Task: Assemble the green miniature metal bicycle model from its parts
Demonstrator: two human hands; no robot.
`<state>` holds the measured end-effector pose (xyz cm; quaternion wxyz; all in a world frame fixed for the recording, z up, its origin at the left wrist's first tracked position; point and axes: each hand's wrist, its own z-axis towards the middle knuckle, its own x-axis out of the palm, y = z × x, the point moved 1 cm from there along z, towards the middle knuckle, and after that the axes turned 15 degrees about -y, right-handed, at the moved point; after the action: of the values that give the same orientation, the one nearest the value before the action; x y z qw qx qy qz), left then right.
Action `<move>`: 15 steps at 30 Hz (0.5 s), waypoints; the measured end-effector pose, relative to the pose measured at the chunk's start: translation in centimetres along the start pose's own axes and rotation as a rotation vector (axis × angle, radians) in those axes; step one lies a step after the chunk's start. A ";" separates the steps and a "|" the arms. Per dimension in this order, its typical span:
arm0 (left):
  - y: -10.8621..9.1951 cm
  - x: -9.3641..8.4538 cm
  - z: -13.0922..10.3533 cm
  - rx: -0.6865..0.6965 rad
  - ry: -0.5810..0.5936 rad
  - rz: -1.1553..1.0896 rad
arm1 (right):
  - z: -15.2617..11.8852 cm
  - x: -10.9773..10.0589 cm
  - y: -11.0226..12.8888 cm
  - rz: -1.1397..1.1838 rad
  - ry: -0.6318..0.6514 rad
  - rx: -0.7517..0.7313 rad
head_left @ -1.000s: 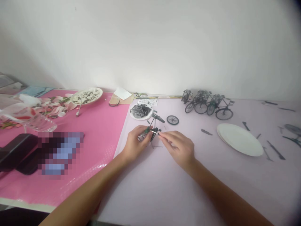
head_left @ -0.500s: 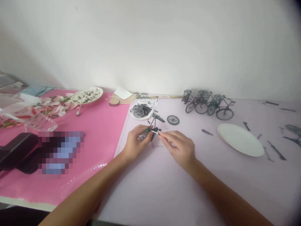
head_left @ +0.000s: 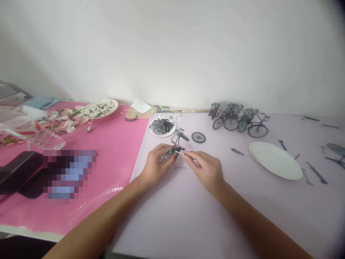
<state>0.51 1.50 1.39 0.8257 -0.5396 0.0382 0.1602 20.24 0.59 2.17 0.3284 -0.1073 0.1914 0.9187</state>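
Note:
My left hand [head_left: 157, 162] is closed on a small dark green model bicycle [head_left: 181, 136], gripping it near the lower end while its handlebars point away. Between the thumb and fingers of my right hand [head_left: 203, 165] is a thin screwdriver [head_left: 180, 153] with a silvery shaft. Its tip reaches to the model beside my left thumb; exactly what it touches is too small to make out. A loose spoked wheel [head_left: 198, 137] lies just beyond my right hand. Thin dark parts [head_left: 180, 167] rest on the table below the model.
Behind the model, a white plate [head_left: 174, 132] holds wheels and dark parts. Several assembled model bicycles [head_left: 239, 118] stand by the wall. Right of my hand lie a white oval plate [head_left: 275, 160] and scattered dark pieces [head_left: 317, 172]. A pink mat [head_left: 113, 154] covers the left side.
The model bicycle has turned slightly in my left hand, its lower part showing more green. My right hand has shifted a little, and the screwdriver lies at a slightly different angle.

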 end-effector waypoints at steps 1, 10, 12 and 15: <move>0.0 0.1 -0.1 0.002 0.004 0.006 | -0.1 0.0 0.0 -0.023 0.009 0.003; 0.0 0.3 -0.5 0.139 0.030 0.019 | -0.5 0.0 0.2 0.008 0.239 0.306; 0.0 0.3 -0.4 0.150 0.026 0.025 | -0.7 0.1 0.3 0.076 0.284 0.415; 0.2 0.2 -0.3 0.143 0.006 0.037 | -0.9 0.2 0.5 0.163 0.306 0.477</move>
<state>0.64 1.35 1.07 0.8588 -0.4789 0.0619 0.1710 19.83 0.02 1.45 0.2368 -0.1487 0.4573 0.8442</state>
